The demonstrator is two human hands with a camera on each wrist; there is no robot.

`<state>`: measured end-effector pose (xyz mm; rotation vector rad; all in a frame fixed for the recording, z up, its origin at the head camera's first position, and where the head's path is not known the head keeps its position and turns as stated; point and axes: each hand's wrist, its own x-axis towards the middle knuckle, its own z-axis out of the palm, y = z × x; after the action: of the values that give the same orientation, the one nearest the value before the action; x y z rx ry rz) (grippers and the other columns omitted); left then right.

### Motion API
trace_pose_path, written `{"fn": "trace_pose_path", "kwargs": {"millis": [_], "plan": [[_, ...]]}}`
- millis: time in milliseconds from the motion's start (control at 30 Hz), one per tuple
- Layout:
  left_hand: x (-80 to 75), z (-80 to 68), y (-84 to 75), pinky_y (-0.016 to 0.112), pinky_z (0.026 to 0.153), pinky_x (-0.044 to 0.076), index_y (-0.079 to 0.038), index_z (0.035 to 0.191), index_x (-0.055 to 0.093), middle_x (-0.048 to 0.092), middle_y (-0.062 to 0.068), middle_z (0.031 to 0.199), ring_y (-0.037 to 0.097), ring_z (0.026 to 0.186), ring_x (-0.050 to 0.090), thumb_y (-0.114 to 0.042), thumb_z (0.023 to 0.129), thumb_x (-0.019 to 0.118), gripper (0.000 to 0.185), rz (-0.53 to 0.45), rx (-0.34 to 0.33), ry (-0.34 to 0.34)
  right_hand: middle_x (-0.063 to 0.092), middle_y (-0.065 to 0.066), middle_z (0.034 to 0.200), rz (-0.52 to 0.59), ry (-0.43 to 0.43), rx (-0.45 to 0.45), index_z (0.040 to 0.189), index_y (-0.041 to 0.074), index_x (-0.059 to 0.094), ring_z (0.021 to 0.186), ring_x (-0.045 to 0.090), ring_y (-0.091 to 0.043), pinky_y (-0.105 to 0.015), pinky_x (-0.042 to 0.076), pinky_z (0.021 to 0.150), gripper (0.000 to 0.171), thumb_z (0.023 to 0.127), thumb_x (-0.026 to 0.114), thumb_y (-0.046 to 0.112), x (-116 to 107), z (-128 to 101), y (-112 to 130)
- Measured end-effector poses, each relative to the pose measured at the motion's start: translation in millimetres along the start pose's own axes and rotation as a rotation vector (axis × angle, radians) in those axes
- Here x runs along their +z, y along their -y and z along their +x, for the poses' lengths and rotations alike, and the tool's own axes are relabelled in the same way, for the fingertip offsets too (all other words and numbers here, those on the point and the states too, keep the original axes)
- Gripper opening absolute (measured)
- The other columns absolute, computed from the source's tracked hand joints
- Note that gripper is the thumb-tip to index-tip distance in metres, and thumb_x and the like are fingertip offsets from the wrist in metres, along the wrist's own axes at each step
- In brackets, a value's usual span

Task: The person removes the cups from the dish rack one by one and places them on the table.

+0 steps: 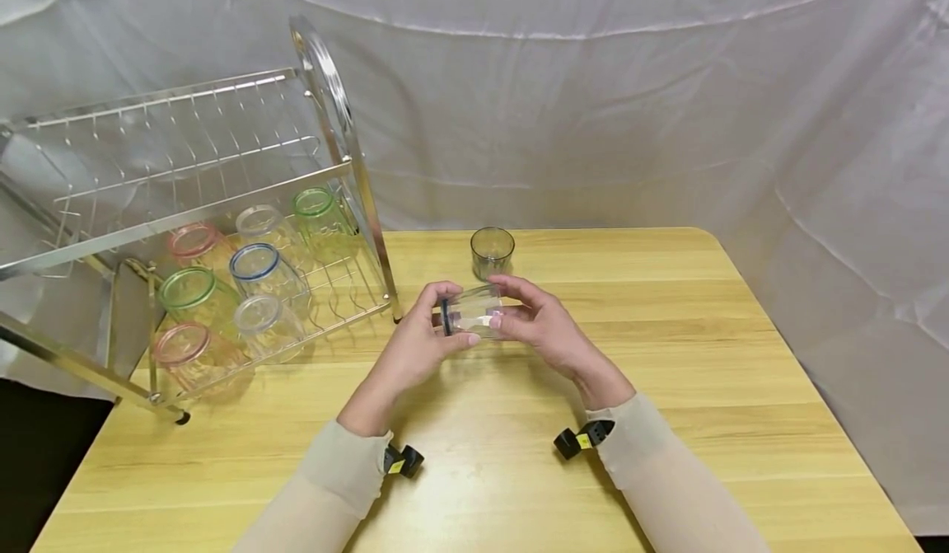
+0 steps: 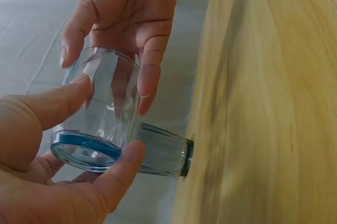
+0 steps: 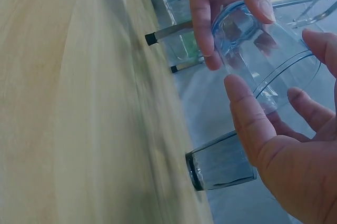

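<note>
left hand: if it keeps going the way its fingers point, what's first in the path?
The left hand holds the blue-rimmed glass sideways, fingers pointing away and right. Past that glass, the grey glass standing on the table looks first in line, though depth is unclear.

Rack (image 1: pixel 222 231) is sitting on the table's (image 1: pixel 704 372) left rear corner, seven cups (image 1: pixel 255 273) lying on its lower tier. A lone glass (image 1: pixel 492 252) is standing near the rear edge, right of the rack. Just in front of it, above mid-table, left hand (image 1: pixel 415 347) and right hand (image 1: pixel 544 326) are holding a tumbler (image 1: pixel 470 312) sideways between them.
</note>
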<state>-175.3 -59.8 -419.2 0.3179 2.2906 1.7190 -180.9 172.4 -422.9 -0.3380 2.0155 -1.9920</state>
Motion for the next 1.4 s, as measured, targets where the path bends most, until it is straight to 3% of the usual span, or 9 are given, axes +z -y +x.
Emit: {"fn": "trace_pose_path", "kwargs": {"millis": [233, 433, 533, 667, 767, 900, 1133, 1267, 1400], "plan": [[-0.5, -2.9, -3.6, 0.043, 0.095, 0.062, -0.018, 0.147, 0.050, 0.050, 0.013, 0.151, 0.040, 0.130, 0.062, -0.011, 0.090, 0.084, 0.067, 0.029, 0.023, -0.013, 0.041, -0.027, 0.159, -0.008, -0.005, 0.001, 0.155, 0.012, 0.051, 0.140, 0.050, -0.054, -0.035, 0.062, 0.096, 0.065, 0.095, 0.073, 0.003, -0.2, -0.7, 1.2], [-0.7, -5.9, -7.0, 0.041, 0.104, 0.058, -0.013, 0.149, 0.050, 0.048, 0.015, 0.148, 0.036, 0.132, 0.059, -0.007, 0.090, 0.084, 0.068, 0.067, 0.051, -0.018, 0.046, -0.022, 0.156, -0.050, -0.016, -0.004, 0.155, 0.011, 0.051, 0.134, 0.059, -0.045, -0.037, 0.063, 0.095, 0.064, 0.096, 0.074, 0.004, -4.1, -1.7, 1.4], [-3.4, -12.4, -11.7, 0.043, 0.109, 0.056, -0.016, 0.150, 0.052, 0.048, 0.013, 0.150, 0.036, 0.135, 0.057, -0.011, 0.091, 0.083, 0.067, 0.164, 0.034, -0.065, 0.048, -0.017, 0.154, -0.074, -0.038, -0.010, 0.154, 0.010, 0.051, 0.130, 0.061, -0.040, -0.038, 0.064, 0.092, 0.063, 0.096, 0.074, 0.005, -9.8, -3.7, 2.3], [-12.8, -25.5, -15.8, 0.051, 0.100, 0.058, -0.018, 0.151, 0.055, 0.050, 0.012, 0.154, 0.037, 0.129, 0.061, -0.020, 0.096, 0.077, 0.060, 0.366, 0.040, -0.176, 0.048, -0.017, 0.154, -0.125, -0.081, -0.018, 0.154, 0.010, 0.051, 0.127, 0.061, -0.038, -0.036, 0.064, 0.090, 0.063, 0.096, 0.075, 0.006, -23.2, -7.1, 7.3], [-22.7, -33.4, -14.8, 0.054, 0.098, 0.057, -0.011, 0.150, 0.056, 0.052, 0.015, 0.154, 0.038, 0.122, 0.064, -0.020, 0.099, 0.073, 0.055, 0.492, 0.070, -0.263, 0.049, -0.018, 0.155, -0.192, -0.117, -0.017, 0.155, 0.011, 0.051, 0.127, 0.060, -0.037, -0.032, 0.063, 0.091, 0.065, 0.095, 0.076, 0.008, -37.3, -8.3, 13.1], [-35.7, -39.2, -10.1, 0.061, 0.109, 0.050, -0.004, 0.151, 0.055, 0.052, 0.021, 0.155, 0.044, 0.134, 0.057, -0.016, 0.100, 0.070, 0.054, 0.572, 0.084, -0.325, 0.049, -0.018, 0.156, -0.315, -0.160, 0.009, 0.156, 0.015, 0.050, 0.129, 0.061, -0.036, -0.029, 0.062, 0.092, 0.066, 0.096, 0.078, 0.016, -60.8, -6.8, 20.9], [-46.0, -40.2, 2.2, 0.066, 0.126, 0.026, 0.005, 0.155, 0.045, 0.048, 0.029, 0.157, 0.050, 0.146, 0.043, -0.017, 0.101, 0.067, 0.062, 0.666, 0.059, -0.287, 0.046, -0.014, 0.159, -0.580, -0.208, 0.099, 0.161, 0.024, 0.044, 0.131, 0.062, -0.034, -0.045, 0.059, 0.098, 0.071, 0.098, 0.076, 0.036, -99.5, 3.9, 36.5], [-45.2, -39.6, 7.1, 0.068, 0.128, 0.013, 0.008, 0.157, 0.039, 0.044, 0.031, 0.160, 0.049, 0.151, 0.037, -0.020, 0.100, 0.069, 0.070, 0.720, 0.034, -0.236, 0.043, -0.018, 0.162, -0.707, -0.205, 0.126, 0.163, 0.023, 0.042, 0.137, 0.058, -0.040, -0.056, 0.057, 0.102, 0.072, 0.099, 0.073, 0.039, -110.8, 16.3, 41.5], [-44.0, -39.0, 9.6, 0.068, 0.129, 0.010, 0.008, 0.159, 0.034, 0.039, 0.031, 0.163, 0.049, 0.155, 0.030, -0.024, 0.100, 0.070, 0.076, 0.764, 0.014, -0.210, 0.045, -0.022, 0.162, -0.867, -0.197, 0.117, 0.163, 0.018, 0.042, 0.136, 0.056, -0.048, -0.061, 0.053, 0.105, 0.073, 0.099, 0.072, 0.036, -113.0, 31.9, 43.9]]}}
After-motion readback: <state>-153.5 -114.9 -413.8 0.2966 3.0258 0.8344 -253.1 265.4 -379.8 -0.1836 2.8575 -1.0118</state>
